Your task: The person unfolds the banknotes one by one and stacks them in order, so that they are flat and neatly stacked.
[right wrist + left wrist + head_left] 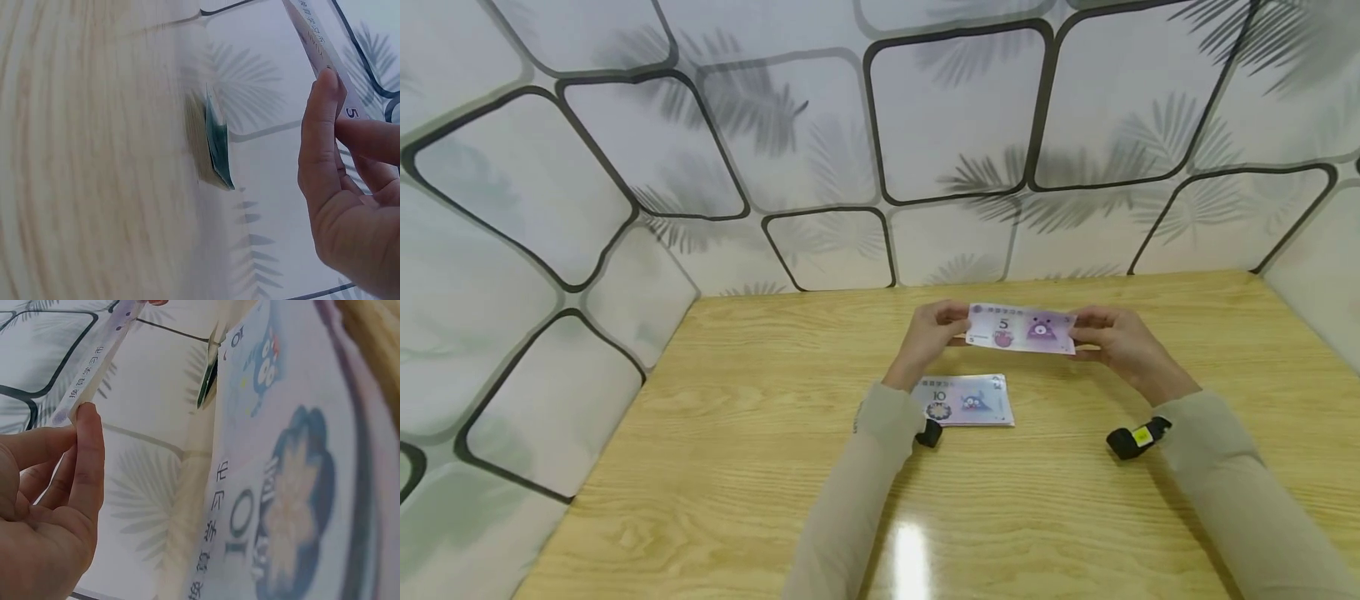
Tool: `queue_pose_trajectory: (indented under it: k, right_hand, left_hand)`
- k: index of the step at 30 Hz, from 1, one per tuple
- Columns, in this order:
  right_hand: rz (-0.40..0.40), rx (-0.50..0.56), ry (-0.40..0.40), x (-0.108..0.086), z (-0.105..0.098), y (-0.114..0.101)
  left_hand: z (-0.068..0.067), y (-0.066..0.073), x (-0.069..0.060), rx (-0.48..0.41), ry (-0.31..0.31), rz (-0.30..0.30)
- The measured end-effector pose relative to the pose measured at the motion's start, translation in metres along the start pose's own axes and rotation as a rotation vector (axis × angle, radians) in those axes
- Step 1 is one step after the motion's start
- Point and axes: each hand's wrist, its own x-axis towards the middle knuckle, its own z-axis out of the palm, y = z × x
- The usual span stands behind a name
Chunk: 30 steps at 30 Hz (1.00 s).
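A purple play banknote marked 5 (1021, 328) is stretched between both hands above the wooden table. My left hand (931, 335) pinches its left end between thumb and fingers, and my right hand (1118, 340) pinches the right end. Below the left hand lie play banknotes with a 10 on top (973, 402), partly covered by the left sleeve. Close up in the left wrist view, the 10 note (250, 487) fills the right side. A folded green paper piece (219, 147), possibly another note, stands on the table in the right wrist view; the head view does not show it.
The light wooden table (737, 433) meets patterned walls (955, 117) at the back and both sides. Black wrist cameras, such as the right one (1126, 443), sit at the beige cuffs. A bright reflection shows near the front of the table.
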Motion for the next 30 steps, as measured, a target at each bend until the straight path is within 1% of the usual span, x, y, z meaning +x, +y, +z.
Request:
queue_pose_trajectory:
  k: [4,8,15,21,24,30]
  right_hand:
    - [-0.003,-0.027,-0.01,0.0,0.004,0.0]
    - [-0.01,-0.037,-0.023,0.001,0.007,0.0]
    - [-0.028,-0.051,-0.04,0.002,0.011,0.002]
    - [-0.025,-0.139,-0.032,0.003,0.014,0.002]
    - [-0.02,-0.155,-0.026,0.003,0.017,0.001]
    - [-0.011,-0.188,-0.024,0.001,0.024,-0.001]
  left_hand:
    - [-0.004,0.0,-0.003,0.006,-0.002,0.002]
    - [-0.008,-0.002,-0.006,0.023,-0.004,0.017]
    - [-0.013,-0.003,-0.009,0.028,0.002,-0.005]
    - [-0.016,-0.002,-0.014,0.028,-0.002,0.003]
    - [-0.018,-0.002,-0.016,0.034,-0.001,0.009]
    - [-0.023,-0.001,-0.02,0.045,0.002,-0.004]
